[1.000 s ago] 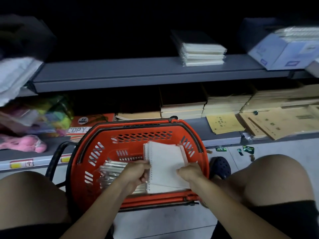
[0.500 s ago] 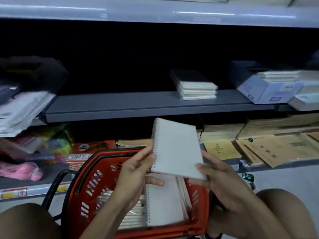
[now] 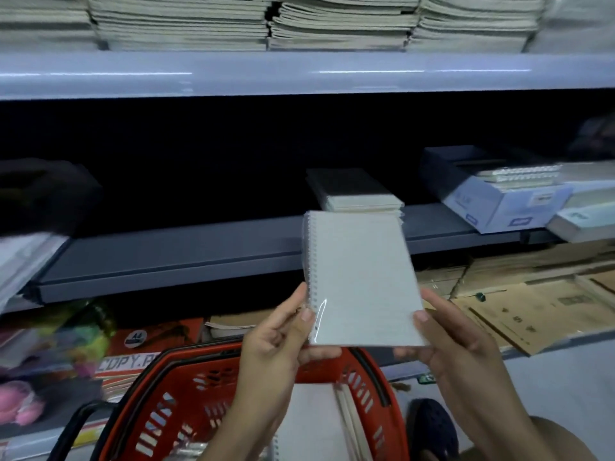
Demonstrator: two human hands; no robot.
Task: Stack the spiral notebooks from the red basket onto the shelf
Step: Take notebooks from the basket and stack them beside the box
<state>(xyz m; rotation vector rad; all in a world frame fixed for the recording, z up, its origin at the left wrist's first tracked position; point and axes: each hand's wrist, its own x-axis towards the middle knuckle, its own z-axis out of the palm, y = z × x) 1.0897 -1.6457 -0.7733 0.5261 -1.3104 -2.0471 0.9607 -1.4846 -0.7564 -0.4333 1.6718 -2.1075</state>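
A white spiral notebook [image 3: 361, 281] in clear wrap is held up in front of the grey middle shelf [image 3: 186, 257], spiral on its left. My left hand [image 3: 283, 341] pinches its lower left corner and my right hand [image 3: 446, 341] grips its lower right corner. Just behind it on that shelf lies a small stack of notebooks [image 3: 359, 197]. Below my hands stands the red basket [image 3: 186, 404], with more white spiral notebooks [image 3: 316, 424] inside it.
A blue-white box [image 3: 499, 204] with spiral notebooks sits at the shelf's right. Piles of paper pads [image 3: 299, 21] fill the top shelf. Brown envelopes [image 3: 532, 304] and copy paper packs [image 3: 139, 347] lie on the low shelf. A dark shoe [image 3: 432, 424] is beside the basket.
Both hands lifted one notebook out of the basket and raised it up and forward to the level of the middle shelf. The view tilted upward, showing the top shelf.
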